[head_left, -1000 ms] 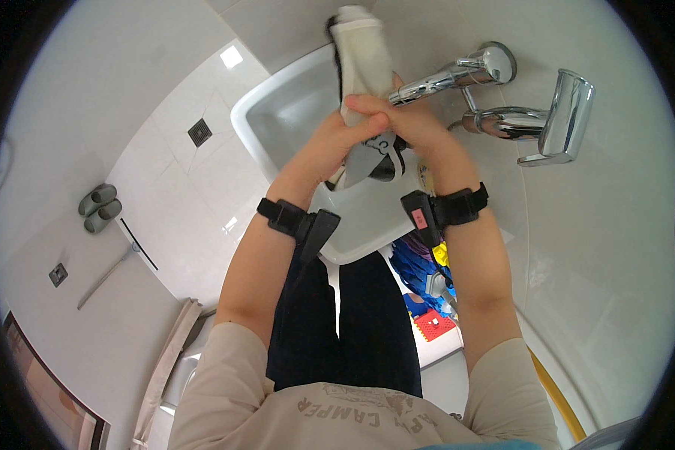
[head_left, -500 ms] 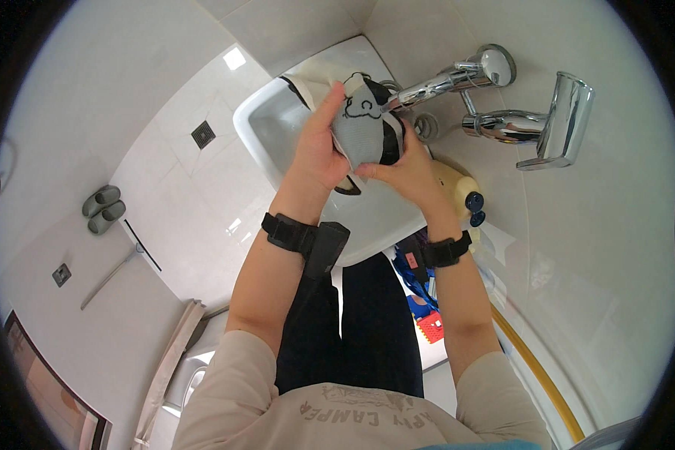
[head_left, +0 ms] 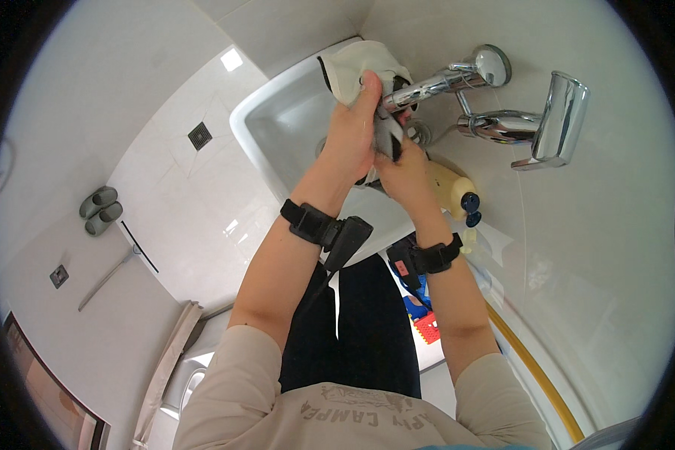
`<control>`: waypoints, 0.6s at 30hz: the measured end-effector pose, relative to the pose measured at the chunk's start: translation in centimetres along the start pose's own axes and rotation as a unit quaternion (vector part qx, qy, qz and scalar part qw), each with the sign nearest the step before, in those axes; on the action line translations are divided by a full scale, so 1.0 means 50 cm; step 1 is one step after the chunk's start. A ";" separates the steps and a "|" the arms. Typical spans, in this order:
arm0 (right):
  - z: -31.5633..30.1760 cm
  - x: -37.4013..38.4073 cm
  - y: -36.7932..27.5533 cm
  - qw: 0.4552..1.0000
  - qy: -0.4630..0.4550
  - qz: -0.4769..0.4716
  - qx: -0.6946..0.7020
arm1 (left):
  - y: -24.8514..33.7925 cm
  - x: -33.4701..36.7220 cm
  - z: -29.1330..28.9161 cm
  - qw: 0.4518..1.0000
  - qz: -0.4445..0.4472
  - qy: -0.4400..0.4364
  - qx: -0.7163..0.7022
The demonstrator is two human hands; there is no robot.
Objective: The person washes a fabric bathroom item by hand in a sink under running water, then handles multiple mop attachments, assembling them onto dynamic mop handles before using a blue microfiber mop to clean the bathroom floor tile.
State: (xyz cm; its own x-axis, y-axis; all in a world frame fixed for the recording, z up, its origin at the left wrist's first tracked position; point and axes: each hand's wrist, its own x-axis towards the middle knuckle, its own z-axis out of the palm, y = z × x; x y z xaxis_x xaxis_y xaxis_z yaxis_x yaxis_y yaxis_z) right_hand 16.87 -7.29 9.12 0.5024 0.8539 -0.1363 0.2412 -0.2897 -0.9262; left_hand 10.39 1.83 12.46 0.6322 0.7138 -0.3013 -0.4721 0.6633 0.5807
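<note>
Under the chrome tap point(head_left: 427, 88), both hands hold a soft fabric article point(head_left: 361, 64), cream on its far part, grey in the middle, with black trim. I cannot make out its kind. My left hand point(head_left: 350, 139) grips it from the left, thumb pointing up along it near the spout. My right hand point(head_left: 403, 174) is closed round its near right part, fingers mostly hidden by the folds. The article is bunched between the hands, over the white washbasin point(head_left: 249, 139). Black straps with dark devices sit on both wrists.
Pale yellow bottles with dark blue caps point(head_left: 469, 202) stand at the basin's right side. A chrome fitting point(head_left: 556, 124) juts from the right wall. Grey slippers point(head_left: 100, 210) and a floor drain point(head_left: 199, 136) lie to the left. A red basket point(head_left: 427, 328) is below right.
The fabric article has turned and folded; its grey patterned face is now mostly hidden and the cream part shows. My left hand has moved right, closer to my right hand and the spout.
</note>
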 end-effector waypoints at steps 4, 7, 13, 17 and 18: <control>0.022 0.008 -0.014 0.994 0.054 -0.067 -0.071 | 0.016 0.010 0.032 0.993 0.037 0.115 0.015; 0.028 0.011 -0.040 0.982 0.059 -0.124 -0.129 | 0.034 0.009 0.030 0.986 0.029 0.155 0.047; 0.025 0.032 -0.021 0.989 -0.008 -0.082 -0.120 | 0.048 -0.001 0.012 0.987 0.037 0.148 0.045; 0.011 0.040 0.008 0.980 -0.155 0.072 0.099 | 0.064 -0.025 0.007 0.994 0.056 0.088 0.035; 0.012 0.035 0.004 0.980 -0.156 0.070 0.100 | 0.069 -0.032 0.005 0.994 0.066 0.075 0.035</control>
State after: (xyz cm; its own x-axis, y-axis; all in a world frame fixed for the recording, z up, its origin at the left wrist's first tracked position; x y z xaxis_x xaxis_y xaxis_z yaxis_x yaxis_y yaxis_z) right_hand 17.31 -5.58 8.50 0.2327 0.9115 -0.3391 0.0038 -0.3496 -0.9369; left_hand 7.90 2.94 15.16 0.4659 0.8228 -0.3254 -0.4983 0.5479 0.6720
